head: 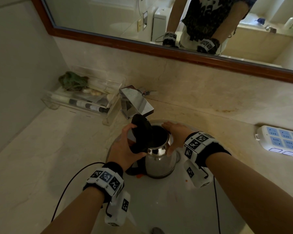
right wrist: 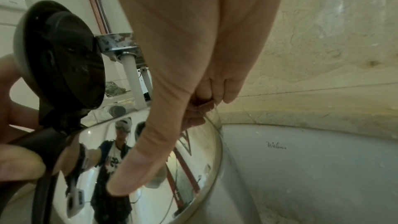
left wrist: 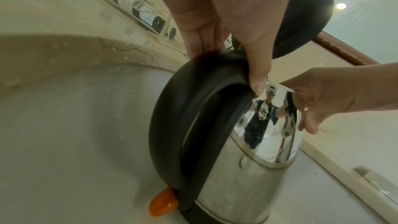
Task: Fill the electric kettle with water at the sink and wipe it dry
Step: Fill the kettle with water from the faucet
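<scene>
On the far left of the pale marble counter, a clear acrylic organiser tray is holding small toiletry bottles and a crumpled green cloth; I am judging that the cloth could serve for the wiping later. Just right of it, the square chrome faucet is reaching out over the white oval sink basin.

My left hand is gripping the curved black plastic handle of the shiny stainless-steel electric kettle, thumb curled over the top. The kettle is standing upright inside the basin, below the spout, and its round black hinged lid is standing open, tilted up towards the faucet. I am holding it this way, I think, so that the mouth is lying clear for the water. An orange switch is sticking out at the handle's foot.

My right hand is resting flat on the kettle's right shoulder, fingers straight, thumb pressing the steel, grasping nothing; it is steadying the body. No water is showing at the spout, so filling is not yet started.

Further right, 1 white power strip with blue sockets is lying on the counter, uncomfortably near a wet sink. Above, a wood-framed mirror is running along the marble wall.
</scene>
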{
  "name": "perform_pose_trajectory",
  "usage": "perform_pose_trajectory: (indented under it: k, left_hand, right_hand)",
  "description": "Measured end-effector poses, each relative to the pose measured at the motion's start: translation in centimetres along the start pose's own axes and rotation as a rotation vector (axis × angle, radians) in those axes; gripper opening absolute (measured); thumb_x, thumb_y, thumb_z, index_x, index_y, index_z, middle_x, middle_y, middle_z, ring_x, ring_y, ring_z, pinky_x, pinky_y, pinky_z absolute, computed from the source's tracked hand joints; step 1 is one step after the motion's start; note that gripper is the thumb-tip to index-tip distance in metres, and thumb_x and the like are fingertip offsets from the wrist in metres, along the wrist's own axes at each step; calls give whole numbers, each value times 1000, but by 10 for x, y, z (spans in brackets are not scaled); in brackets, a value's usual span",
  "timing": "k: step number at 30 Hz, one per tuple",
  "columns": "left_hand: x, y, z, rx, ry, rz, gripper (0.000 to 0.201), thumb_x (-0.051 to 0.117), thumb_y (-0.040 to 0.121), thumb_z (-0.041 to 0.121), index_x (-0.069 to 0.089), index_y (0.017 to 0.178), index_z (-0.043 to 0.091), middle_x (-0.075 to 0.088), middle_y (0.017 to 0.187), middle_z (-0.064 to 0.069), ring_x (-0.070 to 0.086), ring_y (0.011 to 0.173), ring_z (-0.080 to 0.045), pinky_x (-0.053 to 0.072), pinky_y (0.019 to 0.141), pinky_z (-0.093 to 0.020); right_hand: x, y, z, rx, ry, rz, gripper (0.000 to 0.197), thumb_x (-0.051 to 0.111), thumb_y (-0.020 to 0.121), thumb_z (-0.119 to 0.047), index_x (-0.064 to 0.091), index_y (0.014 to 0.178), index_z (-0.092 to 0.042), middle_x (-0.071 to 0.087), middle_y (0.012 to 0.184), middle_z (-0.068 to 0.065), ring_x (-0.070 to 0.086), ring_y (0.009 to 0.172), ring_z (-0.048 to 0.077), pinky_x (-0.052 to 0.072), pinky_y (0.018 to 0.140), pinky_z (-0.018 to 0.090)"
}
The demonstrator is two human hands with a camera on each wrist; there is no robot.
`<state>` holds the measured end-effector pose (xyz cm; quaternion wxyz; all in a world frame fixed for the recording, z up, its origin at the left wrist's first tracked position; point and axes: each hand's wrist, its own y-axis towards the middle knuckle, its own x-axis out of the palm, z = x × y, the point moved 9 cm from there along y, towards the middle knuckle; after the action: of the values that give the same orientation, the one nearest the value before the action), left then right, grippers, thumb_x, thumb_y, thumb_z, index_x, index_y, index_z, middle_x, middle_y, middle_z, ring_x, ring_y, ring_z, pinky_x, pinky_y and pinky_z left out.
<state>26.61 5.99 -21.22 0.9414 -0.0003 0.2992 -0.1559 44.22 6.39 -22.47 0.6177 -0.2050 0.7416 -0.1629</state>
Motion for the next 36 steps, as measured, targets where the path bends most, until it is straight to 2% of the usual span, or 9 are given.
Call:
perform_pose_trajectory:
  k: [6, 14, 19, 23, 27, 29, 32, 36]
  left_hand:
    - [0, -1, 0, -12, -13, -9, 89, 82, 61, 14, 25, 123, 42, 57, 80, 10, 59, 80, -15, 44, 70, -26]
    - [-2, 0, 0, 0, -15, -1, 90, 82, 61, 13, 24, 123, 41, 59, 79, 7, 60, 78, -15, 44, 67, -23]
    - [-3, -1, 2, -4, -23, 5, 88, 82, 61, 12, 25, 122, 42, 58, 80, 7, 60, 79, -15, 46, 71, -27]
    - [-2, -1, 3, -8, -30, 6, 88, 82, 61, 13, 22, 114, 50, 58, 83, 5, 58, 78, -14, 43, 67, -21]
    - [-3, 2, 3, -32, -36, 0, 89, 81, 62, 13, 23, 125, 37, 57, 91, 1, 57, 81, -17, 41, 63, -18]
    - [-3, 2, 3, -29, -37, -6, 89, 80, 63, 13, 22, 128, 35, 58, 90, 0, 57, 79, -17, 41, 61, -16]
    - [-5, 2, 4, -33, -31, -2, 90, 79, 64, 13, 21, 129, 34, 56, 89, 1, 57, 79, -17, 42, 65, -19]
    - [-5, 1, 7, -28, -6, 11, 91, 80, 64, 12, 21, 130, 31, 55, 83, 3, 57, 77, -18, 41, 60, -16]
  right_hand:
    - [-3, -3, -2, -2, -6, 6, 112, 84, 62, -38, 18, 149, -12, 17, 158, 10, 15, 146, 26, 12, 120, 38]
    - [-4, -1, -3, 16, -27, 4, 114, 84, 62, -38, 16, 149, -12, 15, 159, 9, 13, 147, 25, 11, 121, 38]
    - [-3, -2, -4, 14, -25, -14, 114, 84, 62, -37, 15, 150, -13, 13, 159, 9, 11, 147, 25, 12, 121, 38]
    - [-4, -4, -5, 9, -26, -26, 115, 83, 63, -36, 12, 150, -13, 10, 160, 8, 9, 148, 24, 10, 120, 37]
    - [-6, -2, -7, -1, -23, -32, 113, 82, 64, -38, 14, 150, -12, 12, 159, 10, 10, 148, 26, 11, 120, 38]
    - [-8, -1, -9, -8, -17, -26, 113, 83, 62, -40, 17, 149, -12, 16, 158, 11, 14, 147, 27, 13, 121, 39]
    - [-11, -3, -10, -13, 3, -11, 110, 84, 62, -38, 21, 148, -11, 22, 156, 11, 21, 145, 29, 19, 120, 40]
    - [-11, -5, -9, -12, 11, -12, 110, 84, 62, -37, 20, 148, -12, 22, 156, 11, 21, 144, 29, 20, 118, 40]
